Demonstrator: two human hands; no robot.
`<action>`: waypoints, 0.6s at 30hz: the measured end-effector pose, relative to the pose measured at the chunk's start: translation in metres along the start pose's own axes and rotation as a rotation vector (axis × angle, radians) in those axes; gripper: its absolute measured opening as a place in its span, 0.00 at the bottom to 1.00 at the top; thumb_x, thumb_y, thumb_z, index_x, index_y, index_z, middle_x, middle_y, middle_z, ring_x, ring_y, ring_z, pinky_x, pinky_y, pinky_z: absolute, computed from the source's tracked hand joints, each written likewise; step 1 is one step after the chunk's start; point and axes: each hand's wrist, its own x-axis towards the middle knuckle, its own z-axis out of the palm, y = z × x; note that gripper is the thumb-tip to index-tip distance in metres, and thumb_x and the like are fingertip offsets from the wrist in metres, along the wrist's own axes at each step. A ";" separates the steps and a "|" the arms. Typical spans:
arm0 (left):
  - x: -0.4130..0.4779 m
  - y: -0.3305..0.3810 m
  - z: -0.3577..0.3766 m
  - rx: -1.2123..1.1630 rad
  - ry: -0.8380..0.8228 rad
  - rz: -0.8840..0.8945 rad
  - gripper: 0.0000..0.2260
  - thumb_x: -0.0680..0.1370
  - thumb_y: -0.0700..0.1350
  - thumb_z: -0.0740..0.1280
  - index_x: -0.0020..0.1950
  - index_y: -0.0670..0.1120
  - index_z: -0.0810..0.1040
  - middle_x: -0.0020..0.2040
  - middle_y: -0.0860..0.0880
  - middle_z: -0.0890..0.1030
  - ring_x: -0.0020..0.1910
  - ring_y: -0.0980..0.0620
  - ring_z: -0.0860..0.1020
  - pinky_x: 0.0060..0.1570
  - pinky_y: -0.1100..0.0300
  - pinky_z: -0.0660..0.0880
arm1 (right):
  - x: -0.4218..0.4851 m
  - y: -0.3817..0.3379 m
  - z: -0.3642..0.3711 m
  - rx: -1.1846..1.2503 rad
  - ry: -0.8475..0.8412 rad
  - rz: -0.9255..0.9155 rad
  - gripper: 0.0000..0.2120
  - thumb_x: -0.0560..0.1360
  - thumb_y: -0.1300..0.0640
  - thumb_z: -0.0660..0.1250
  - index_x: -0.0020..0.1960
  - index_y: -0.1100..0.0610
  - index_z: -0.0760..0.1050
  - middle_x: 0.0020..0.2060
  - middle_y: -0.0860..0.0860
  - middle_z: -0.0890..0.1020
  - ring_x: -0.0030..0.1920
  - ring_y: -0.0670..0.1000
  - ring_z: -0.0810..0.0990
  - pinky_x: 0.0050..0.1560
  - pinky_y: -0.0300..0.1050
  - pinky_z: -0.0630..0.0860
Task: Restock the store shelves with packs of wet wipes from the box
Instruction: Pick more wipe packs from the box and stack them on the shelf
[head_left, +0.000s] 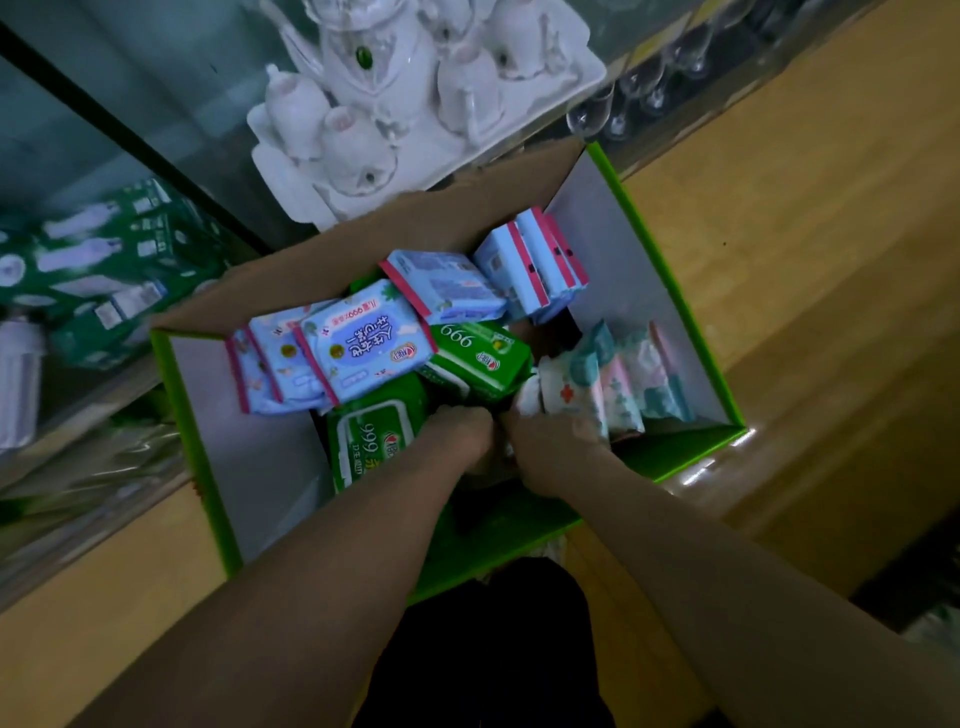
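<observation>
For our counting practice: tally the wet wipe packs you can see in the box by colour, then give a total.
Green packs: 2
Blue packs with pink edges: 7
Pastel packs: about 4; they overlap, so the count is unsure
Total: about 13

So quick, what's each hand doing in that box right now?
Left hand: fingers buried among green packs; cannot tell.
Right hand: grips a pastel pack.
</observation>
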 end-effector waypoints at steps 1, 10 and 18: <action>0.002 0.000 0.004 0.028 0.007 0.011 0.19 0.78 0.44 0.65 0.68 0.41 0.73 0.68 0.40 0.73 0.67 0.41 0.72 0.65 0.53 0.70 | 0.004 0.000 0.002 0.008 0.017 -0.005 0.20 0.81 0.59 0.56 0.72 0.53 0.60 0.64 0.57 0.75 0.61 0.60 0.76 0.56 0.54 0.72; 0.007 0.000 0.011 0.196 0.049 0.013 0.21 0.78 0.45 0.65 0.70 0.42 0.70 0.70 0.39 0.69 0.69 0.41 0.68 0.66 0.53 0.68 | 0.016 -0.003 0.008 0.195 0.133 0.112 0.16 0.80 0.55 0.59 0.66 0.60 0.68 0.64 0.59 0.73 0.63 0.59 0.74 0.58 0.50 0.72; -0.006 -0.005 -0.020 -0.130 -0.079 0.001 0.06 0.76 0.39 0.67 0.50 0.37 0.77 0.47 0.41 0.78 0.44 0.45 0.78 0.40 0.59 0.72 | 0.004 0.009 -0.002 0.323 0.175 0.179 0.17 0.77 0.62 0.61 0.64 0.61 0.65 0.61 0.59 0.76 0.62 0.58 0.75 0.58 0.48 0.71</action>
